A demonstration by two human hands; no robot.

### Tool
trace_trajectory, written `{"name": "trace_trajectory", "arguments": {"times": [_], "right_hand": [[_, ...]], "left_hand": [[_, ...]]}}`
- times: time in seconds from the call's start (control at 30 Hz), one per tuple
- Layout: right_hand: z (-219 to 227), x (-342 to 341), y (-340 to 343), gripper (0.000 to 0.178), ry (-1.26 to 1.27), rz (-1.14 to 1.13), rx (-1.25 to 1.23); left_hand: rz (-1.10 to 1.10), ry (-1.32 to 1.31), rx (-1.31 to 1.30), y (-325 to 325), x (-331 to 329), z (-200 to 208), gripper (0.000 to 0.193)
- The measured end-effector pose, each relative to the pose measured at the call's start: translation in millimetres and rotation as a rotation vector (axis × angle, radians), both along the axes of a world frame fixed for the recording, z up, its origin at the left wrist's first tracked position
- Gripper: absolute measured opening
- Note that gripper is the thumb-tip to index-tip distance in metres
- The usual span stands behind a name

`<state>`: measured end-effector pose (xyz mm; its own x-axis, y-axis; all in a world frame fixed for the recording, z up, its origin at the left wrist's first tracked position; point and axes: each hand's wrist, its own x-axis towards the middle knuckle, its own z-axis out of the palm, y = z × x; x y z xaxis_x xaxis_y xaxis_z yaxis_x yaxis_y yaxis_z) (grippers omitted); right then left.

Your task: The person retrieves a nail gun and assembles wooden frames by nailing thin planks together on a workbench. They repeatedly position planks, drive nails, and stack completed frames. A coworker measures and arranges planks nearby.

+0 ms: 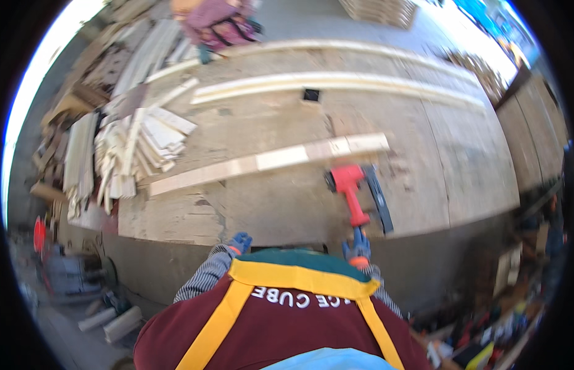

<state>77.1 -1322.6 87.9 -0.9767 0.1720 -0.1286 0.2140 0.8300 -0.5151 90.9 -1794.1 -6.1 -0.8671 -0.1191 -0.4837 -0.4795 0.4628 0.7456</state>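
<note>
My left hand [240, 242], in a blue glove with an orange cuff, is at the table's near edge. It is small and blurred, and its finger pose is unclear. My right hand [358, 249], gloved the same way, is at that edge further right, a finger stretched toward the handle end of a red nail gun [348, 185] and its thumb apart. Whether it touches the handle is unclear. The nail gun lies on the wooden table [287, 209], its black magazine [378, 200] on the right. Beyond it a long pale wooden strip [268, 161] lies aslant.
Two long pale rails [336, 80] run across the far table, with a small black block [311, 95] beside the nearer one. Wood slats [142, 145] are heaped at the left. A purple bag [216, 24] is at the far edge. Clutter [484, 333] fills the lower right.
</note>
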Motion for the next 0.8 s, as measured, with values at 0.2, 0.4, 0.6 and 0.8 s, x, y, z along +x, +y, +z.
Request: {"name": "trace_trajectory", "arguments": {"times": [0.2, 0.4, 0.6, 0.8], "right_hand": [[-49.3, -6.7, -4.3, 0.076, -0.076, 0.093, -0.012], [-8.7, -52.3, -33.0, 0.072, -0.092, 0.164, 0.005], [-8.0, -80.9, -64.0, 0.068, -0.01, 0.228, -0.184], [56.0, -103.6, -178.7, 0.066, -0.132, 0.455, -0.517]], "left_hand": [[-0.115, -0.152, -0.046, 1.0, 21.6, -33.0, 0.05], [-0.09, -0.216, -0.036, -10.1, 51.0, -28.3, 0.047], [0.08, -0.052, -0.05, -0.6, -3.2, 39.9, 0.05], [0.237, 0.4, 0.147, -9.6, -104.3, 105.0, 0.045]]}}
